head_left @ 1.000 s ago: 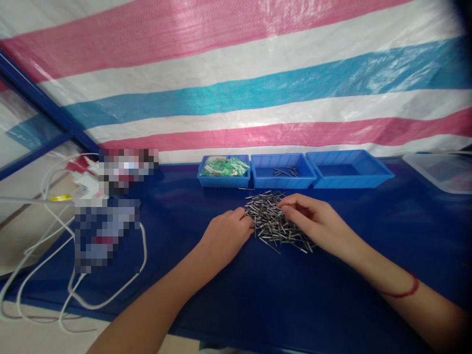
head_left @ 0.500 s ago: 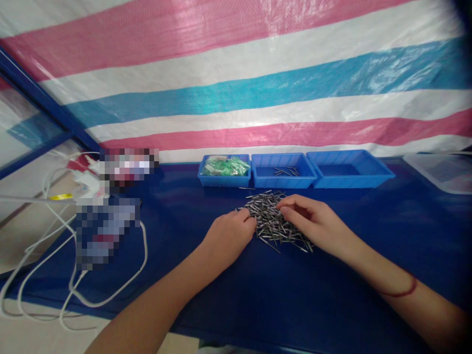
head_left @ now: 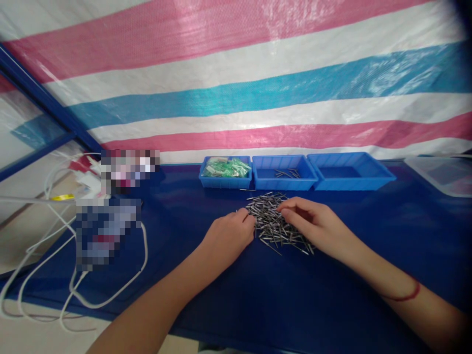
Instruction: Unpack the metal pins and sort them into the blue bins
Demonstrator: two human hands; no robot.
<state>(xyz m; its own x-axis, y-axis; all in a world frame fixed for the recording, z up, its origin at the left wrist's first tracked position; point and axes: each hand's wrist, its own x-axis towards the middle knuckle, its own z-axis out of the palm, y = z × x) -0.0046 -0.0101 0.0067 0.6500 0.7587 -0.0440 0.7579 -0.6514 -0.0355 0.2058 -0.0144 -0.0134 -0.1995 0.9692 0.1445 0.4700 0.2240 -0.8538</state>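
A heap of small metal pins (head_left: 273, 221) lies on the dark blue table (head_left: 258, 290). My left hand (head_left: 228, 235) rests at the heap's left edge, fingers curled and pinched together at the pins. My right hand (head_left: 313, 222) lies on the heap's right side, its fingers bent and held together over the pins. What either hand grips is too small to make out. A red string circles my right wrist.
Three blue trays stand behind the heap: the left tray (head_left: 224, 179) holds green-and-clear packets, the middle tray (head_left: 283, 178) a few pins, the right tray (head_left: 350, 174) looks bare. White cables (head_left: 84, 290) loop at the left. A clear lid (head_left: 440, 174) sits far right. A striped tarp hangs behind.
Both hands have stayed at the heap, with only slight shifts of the fingers. The whole view has dropped a little.
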